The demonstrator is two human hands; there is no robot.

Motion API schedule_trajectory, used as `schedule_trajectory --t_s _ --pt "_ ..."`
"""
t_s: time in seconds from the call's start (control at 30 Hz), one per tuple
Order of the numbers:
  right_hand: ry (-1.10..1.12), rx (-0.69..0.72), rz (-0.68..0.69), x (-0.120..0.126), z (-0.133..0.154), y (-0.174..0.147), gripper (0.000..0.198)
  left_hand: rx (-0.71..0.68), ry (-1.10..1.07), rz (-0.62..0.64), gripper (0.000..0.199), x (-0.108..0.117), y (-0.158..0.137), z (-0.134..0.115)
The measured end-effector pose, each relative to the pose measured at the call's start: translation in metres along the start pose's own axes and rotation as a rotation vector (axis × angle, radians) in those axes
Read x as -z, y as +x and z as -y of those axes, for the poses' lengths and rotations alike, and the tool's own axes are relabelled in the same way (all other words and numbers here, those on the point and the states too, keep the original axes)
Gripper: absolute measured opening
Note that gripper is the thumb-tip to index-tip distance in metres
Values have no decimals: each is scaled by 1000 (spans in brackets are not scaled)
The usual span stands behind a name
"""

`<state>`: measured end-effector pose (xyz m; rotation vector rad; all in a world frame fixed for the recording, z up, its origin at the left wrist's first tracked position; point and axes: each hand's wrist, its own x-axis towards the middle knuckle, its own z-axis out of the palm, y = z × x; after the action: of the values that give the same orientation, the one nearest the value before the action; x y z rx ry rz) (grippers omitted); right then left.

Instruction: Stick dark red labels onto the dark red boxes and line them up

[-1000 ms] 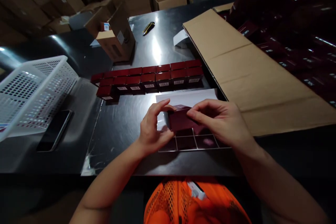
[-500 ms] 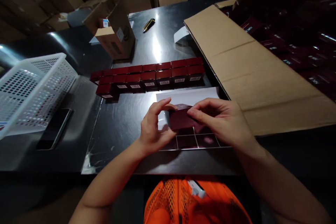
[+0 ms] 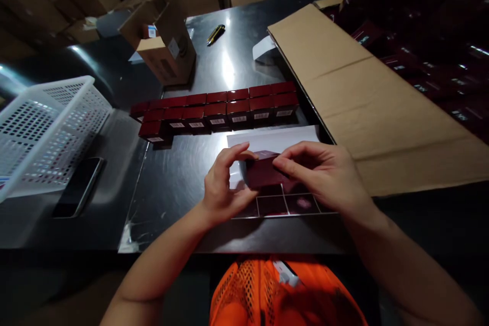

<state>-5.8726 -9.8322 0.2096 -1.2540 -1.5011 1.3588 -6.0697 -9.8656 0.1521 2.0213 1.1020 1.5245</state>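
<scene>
Low over the near part of the metal table, my left hand (image 3: 228, 183) curls its fingers and thumb around the bent left part of a sticker sheet (image 3: 272, 206). The sheet has dark maroon cells split by thin white lines, and its pale underside shows at the curl. My right hand (image 3: 321, 170) pinches the upper right edge of a maroon sticker (image 3: 263, 172) between thumb and forefinger. How far that sticker is off its backing cannot be made out. Under and behind the hands lies white paper (image 3: 275, 137).
Small dark red boxes (image 3: 239, 107) with barcode labels stand in rows beyond the hands. At left are a white basket (image 3: 76, 112) and a phone (image 3: 78, 187). Farther back are an open carton (image 3: 168, 58) and a utility knife (image 3: 216, 34). A cardboard flap (image 3: 362, 97) borders maroon packages (image 3: 420, 69) at right.
</scene>
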Motion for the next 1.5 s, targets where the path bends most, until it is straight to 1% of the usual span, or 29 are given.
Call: schedule_trajectory --t_s 0.17,0.5,0.63,0.73,0.77,0.83,0.87,0.9,0.93,0.97,1.0,1.03,1.07,1.1,1.13,1.17,1.2,1.23,1.27,1.33,1.37,1.43,1.5 --pt "13 -8 7 -1 1 -1 23 -6 -3 -7 83 -1 1 1" --pt "-45 5 1 1 0 0 28 -17 -19 3 83 0 0 1" --pt "-126 57 -21 -1 -2 -2 29 -25 2 11 81 0 -1 2" --pt "-263 158 -90 -2 -5 -3 23 -36 24 10 77 0 -3 2" --pt "-311 196 -127 -1 -6 -3 27 -34 32 13 76 0 -3 2" --pt "-372 254 -219 1 -8 -1 62 -21 29 20 76 1 -4 2" --pt "-392 276 -268 2 -10 1 76 -4 16 19 76 2 -3 2" --pt "-417 300 -309 3 -11 2 80 20 2 2 77 3 -2 4" --pt "-452 333 -322 4 -13 3 72 55 -9 -35 78 5 1 6" --pt "-498 366 -287 5 -14 5 60 101 -17 -89 80 8 4 9" --pt "-563 387 -204 5 -16 6 48 156 -26 -150 83 11 7 14" --pt "-649 390 -79 5 -18 7 42 216 -43 -208 86 14 11 19" --pt "-754 368 73 4 -20 8 44 279 -78 -252 86 17 14 26" --pt "-873 322 223 3 -23 9 50 346 -139 -271 85 19 17 32" --pt "-998 266 348 2 -25 10 59 423 -228 -268 80 21 20 37" --pt "-1113 221 426 1 -28 11 65 512 -335 -247 73 21 22 42" --pt "-1203 201 456 0 -31 12 68 608 -450 -218 65 20 23 45" --pt "-1252 209 460 -1 -33 14 69 703 -561 -195 57 17 24 46" --pt "-1264 235 451 -3 -36 16 67 791 -657 -188 50 13 23 46" --pt "-1210 320 449 -5 -42 21 61 914 -787 -240 45 1 22 43" --pt "-1163 355 460 -6 -45 24 58 945 -826 -291 45 -5 20 42" --pt "-1055 387 488 -9 -52 31 57 958 -856 -400 48 -17 16 42" --pt "-950 379 493 -11 -59 36 58 941 -803 -485 50 -27 12 47"
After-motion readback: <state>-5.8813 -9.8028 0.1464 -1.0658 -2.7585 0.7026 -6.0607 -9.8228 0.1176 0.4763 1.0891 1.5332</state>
